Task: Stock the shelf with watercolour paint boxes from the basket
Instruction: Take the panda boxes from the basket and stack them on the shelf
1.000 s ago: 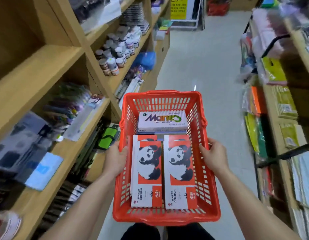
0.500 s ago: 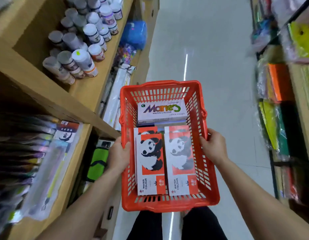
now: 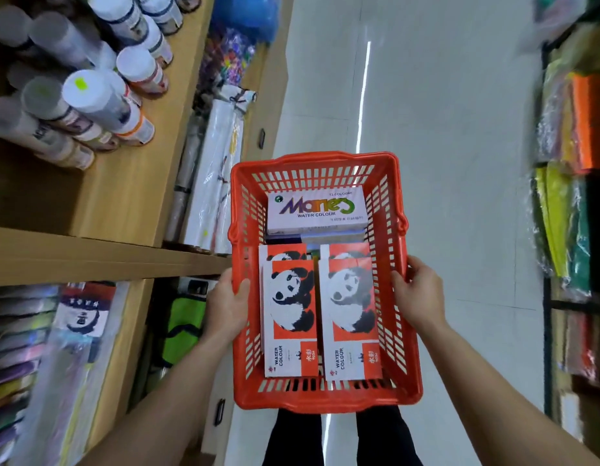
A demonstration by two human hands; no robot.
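Observation:
I carry a red plastic basket (image 3: 402,348) in front of me over the aisle floor. My left hand (image 3: 226,306) grips its left rim and my right hand (image 3: 421,295) grips its right rim. Inside lie two stacks of red-and-white panda watercolour boxes, the left stack (image 3: 290,317) and the right stack (image 3: 350,317), side by side. Beyond them, at the far end, lies a pale Maries watercolour box (image 3: 315,210) on top of other boxes. The wooden shelf unit (image 3: 100,260) stands to my left.
Paint bottles with white caps (image 3: 100,95) crowd the upper left shelf. Wrapped rolls (image 3: 214,169) lie on a lower shelf beside the basket. Packets (image 3: 39,348) fill the near left shelf. Coloured paper packs (image 3: 574,196) line the right-hand shelving. Grey floor (image 3: 443,129) runs ahead.
I have moved forward along the aisle with the basket. The bottle shelf has come closer on the left. Both hands keep the same hold on the rims.

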